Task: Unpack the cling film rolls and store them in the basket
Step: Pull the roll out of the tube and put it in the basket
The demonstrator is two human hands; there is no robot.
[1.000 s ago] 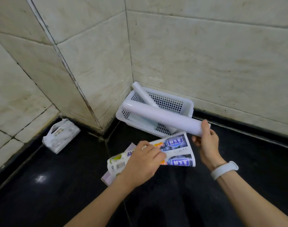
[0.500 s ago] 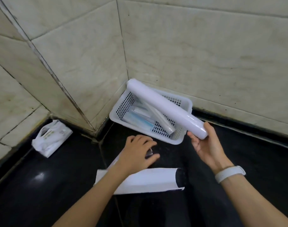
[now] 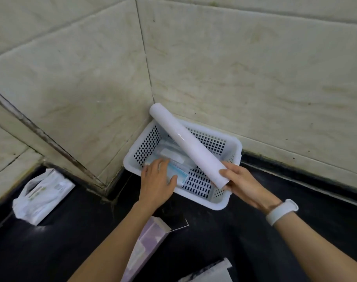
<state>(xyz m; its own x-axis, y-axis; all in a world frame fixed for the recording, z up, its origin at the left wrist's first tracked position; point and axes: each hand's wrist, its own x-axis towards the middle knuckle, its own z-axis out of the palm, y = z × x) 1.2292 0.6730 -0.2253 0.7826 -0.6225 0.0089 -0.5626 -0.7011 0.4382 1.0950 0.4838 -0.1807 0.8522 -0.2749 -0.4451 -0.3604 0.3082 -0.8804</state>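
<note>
Now the roll (image 3: 188, 143), a long smooth white cylinder with a faint sheen along its length, slants over the basket (image 3: 227, 199). Its far end rises above the basket's back corner by the wall, and its near end sits low over the right side of the basket. The right hand (image 3: 239, 183) grips that near end, fingers wrapped under it and the thumb across the top. A white band (image 3: 282, 211) circles the right wrist.

The left hand (image 3: 158, 180) reaches over the basket's near rim, fingers spread and fairly straight, resting on a flat pale-blue packet (image 3: 178, 176) that lies inside. Other clear-wrapped things lie beside the packet on the basket floor; what they are is hard to tell.

The basket is white plastic with rows of small rectangular holes in its walls and floor. It stands on a dark, glossy counter (image 3: 255, 241), pushed into the corner of cream tiled walls (image 3: 255, 78).

Nearer the person, an opened pale purple box (image 3: 148, 243) lies on the counter between the forearms, and a white wrapper (image 3: 212, 272) shows at the bottom edge. Well apart on the left, a white plastic bag (image 3: 41, 195) holding a box sits against the wall.
</note>
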